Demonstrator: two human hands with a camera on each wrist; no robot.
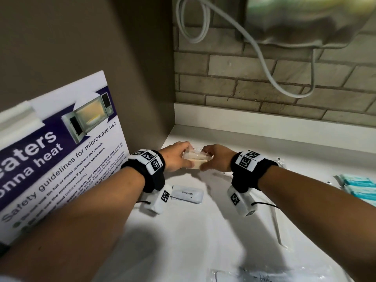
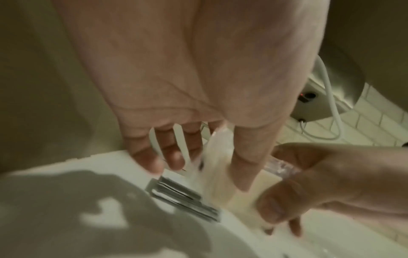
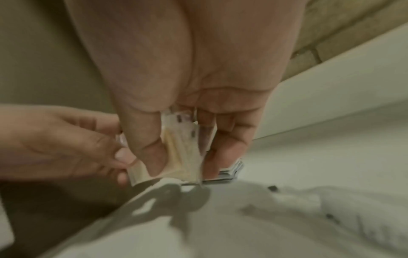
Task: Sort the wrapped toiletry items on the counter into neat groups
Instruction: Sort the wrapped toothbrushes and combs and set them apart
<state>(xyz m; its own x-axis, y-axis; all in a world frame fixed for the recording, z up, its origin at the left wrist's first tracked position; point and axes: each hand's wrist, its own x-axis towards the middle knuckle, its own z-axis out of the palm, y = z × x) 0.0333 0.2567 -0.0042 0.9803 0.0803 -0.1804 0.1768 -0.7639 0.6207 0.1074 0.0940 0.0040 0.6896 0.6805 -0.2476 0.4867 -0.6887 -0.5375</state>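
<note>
Both hands meet over the back corner of the white counter (image 1: 213, 231). Between them is a small stack of clear-wrapped cream packets (image 1: 196, 158) (image 2: 217, 176) (image 3: 180, 153). My left hand (image 1: 179, 155) (image 2: 194, 157) pinches its left end with thumb and fingers. My right hand (image 1: 215, 157) (image 3: 183, 153) pinches its right end. A white sachet printed "Toothpaste" (image 1: 187, 194) lies flat on the counter below my left wrist. In the wrist views a thin grey stack of flat packets (image 2: 183, 199) (image 3: 229, 172) lies on the counter just beneath the held bundle.
A microwave safety poster (image 1: 61, 159) leans on the left wall. Teal wrapped packs (image 1: 358, 188) lie at the right edge. A thin white wrapped stick (image 1: 276, 224) lies near my right forearm, clear wrappers (image 1: 264, 275) at the front. A white cable (image 1: 264, 64) hangs over the brick wall.
</note>
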